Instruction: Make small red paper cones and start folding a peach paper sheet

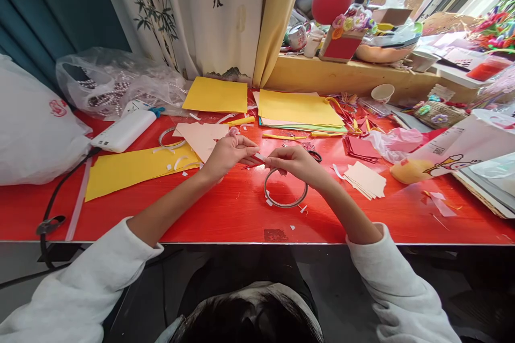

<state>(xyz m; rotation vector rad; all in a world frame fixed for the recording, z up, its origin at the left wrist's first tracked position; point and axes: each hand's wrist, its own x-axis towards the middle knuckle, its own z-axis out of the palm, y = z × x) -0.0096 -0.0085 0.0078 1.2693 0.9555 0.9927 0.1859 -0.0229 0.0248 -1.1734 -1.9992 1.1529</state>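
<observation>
Head view: white piece (259,157) between both hands (228,155) (295,163)

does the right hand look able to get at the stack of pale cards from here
Probably yes: the pale cards lie on the table to the right of the right hand, with nothing on top of them, though its fingertips seem busy with a small white piece.

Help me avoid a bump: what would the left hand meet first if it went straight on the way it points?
Probably the right hand, whose fingertips lie just ahead of the left hand, past the small white piece pinched between them. From one view, exact depth is unclear.
</observation>
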